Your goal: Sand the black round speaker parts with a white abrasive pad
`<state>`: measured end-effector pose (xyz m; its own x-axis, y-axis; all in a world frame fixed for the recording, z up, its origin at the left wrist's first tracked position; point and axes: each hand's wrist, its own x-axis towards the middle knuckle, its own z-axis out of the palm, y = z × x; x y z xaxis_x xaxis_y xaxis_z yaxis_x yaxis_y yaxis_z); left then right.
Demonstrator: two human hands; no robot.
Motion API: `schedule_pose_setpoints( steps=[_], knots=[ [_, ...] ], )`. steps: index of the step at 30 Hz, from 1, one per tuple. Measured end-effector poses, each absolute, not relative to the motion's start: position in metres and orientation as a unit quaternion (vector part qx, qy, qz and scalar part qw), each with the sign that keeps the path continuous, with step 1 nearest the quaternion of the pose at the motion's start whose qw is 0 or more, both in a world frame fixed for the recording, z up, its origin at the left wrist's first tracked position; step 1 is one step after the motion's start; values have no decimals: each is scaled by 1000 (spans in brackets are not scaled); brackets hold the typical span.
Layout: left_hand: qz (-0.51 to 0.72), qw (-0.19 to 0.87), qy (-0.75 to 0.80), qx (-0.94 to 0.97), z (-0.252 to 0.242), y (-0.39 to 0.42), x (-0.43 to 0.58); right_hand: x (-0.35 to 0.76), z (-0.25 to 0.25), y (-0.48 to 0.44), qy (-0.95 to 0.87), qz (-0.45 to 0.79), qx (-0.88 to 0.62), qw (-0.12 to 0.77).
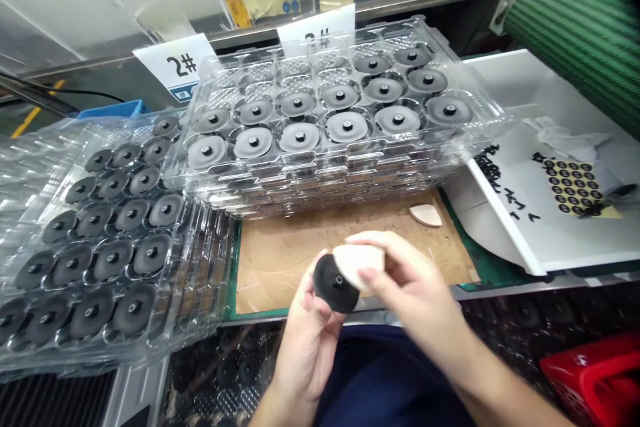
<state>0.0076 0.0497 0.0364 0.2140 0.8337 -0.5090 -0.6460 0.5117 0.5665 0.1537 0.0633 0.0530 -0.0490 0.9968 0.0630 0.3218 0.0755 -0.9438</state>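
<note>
My left hand (307,337) grips a round black disc (333,285) with a small hub in its middle, held just above the table's front edge. My right hand (410,287) pinches a pale beige, rounded-triangle pad (356,261) and presses it against the disc's upper right edge. A second beige pad (427,215) lies on the brown board (280,247) beyond my hands. A clear plastic tray (215,253) on the left holds several black discs. A stack of clear trays (465,90) at the back holds several grey-looking discs under a clear layer.
A white box (515,240) on the right holds a yellowish sheet of small black rings (575,187). A green ribbed belt (580,27) runs at the upper right. A red bin (600,373) sits at the lower right. Paper labels marked "2#" (183,65) stand behind the trays.
</note>
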Motion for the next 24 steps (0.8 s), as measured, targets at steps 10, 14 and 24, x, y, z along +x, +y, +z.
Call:
schedule_pose_setpoints(
  steps=[10,14,24],
  knots=[
    [479,761,421,121,43,49,7,130,79,67,-692,325,-476,434],
    [470,754,448,104,43,49,7,137,85,63,-702,440,-443,343],
    [453,767,442,102,45,46,3,151,87,59,-713,437,-439,329]
  ],
)
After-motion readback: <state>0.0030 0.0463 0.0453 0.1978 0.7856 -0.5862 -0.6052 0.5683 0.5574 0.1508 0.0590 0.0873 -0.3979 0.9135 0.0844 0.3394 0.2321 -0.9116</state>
